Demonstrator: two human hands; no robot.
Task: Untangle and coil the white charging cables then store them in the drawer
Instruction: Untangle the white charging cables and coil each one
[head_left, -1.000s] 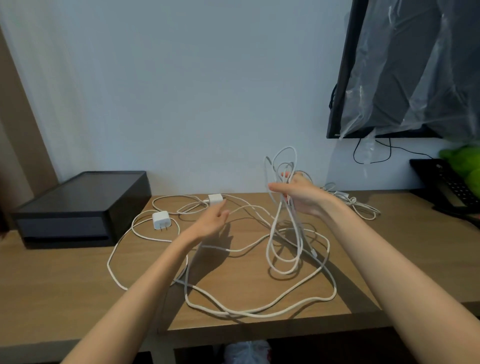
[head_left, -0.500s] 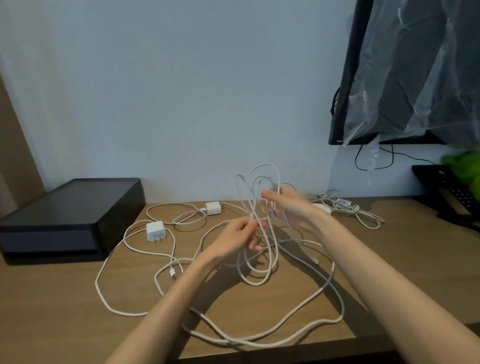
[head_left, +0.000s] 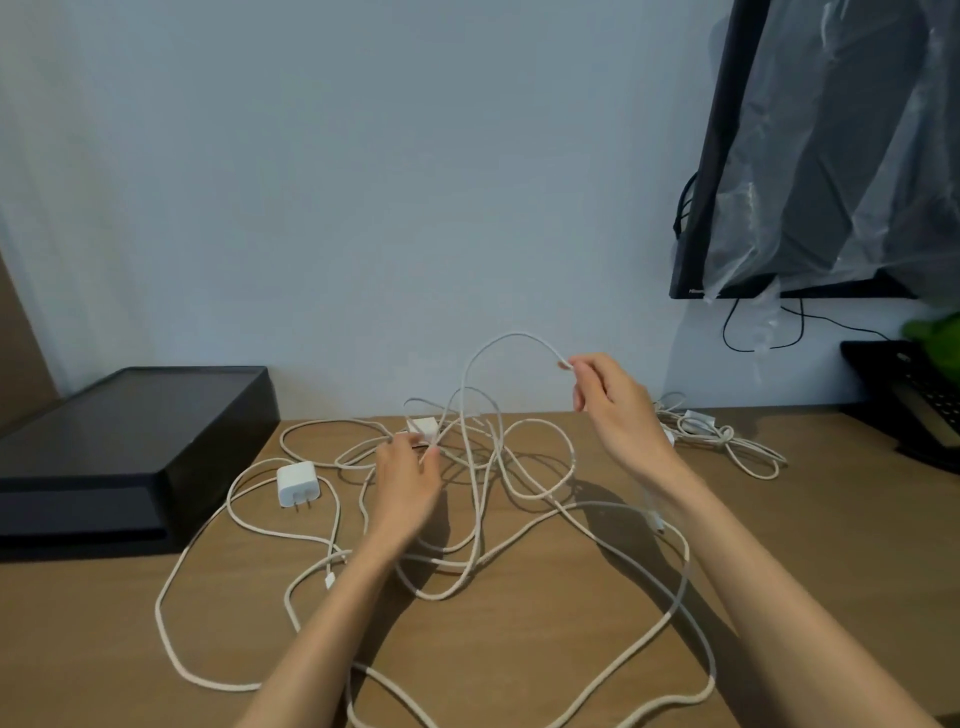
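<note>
Right hand pinches one end of the white cables, held high at centre frame; left hand pinches strands in the tangle sprawled across the desk. Yank too hard and that knot likely cinches tighter.

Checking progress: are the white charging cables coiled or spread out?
Spread out: the white charging cables lie in loose, crossing loops across the brown wooden table.

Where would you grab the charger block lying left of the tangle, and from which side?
Probably pinch the charger block across its broad white body, coming down from above. It lies flat on the desk with its prongs sticking out toward the person, so that near end is best avoided.
</note>
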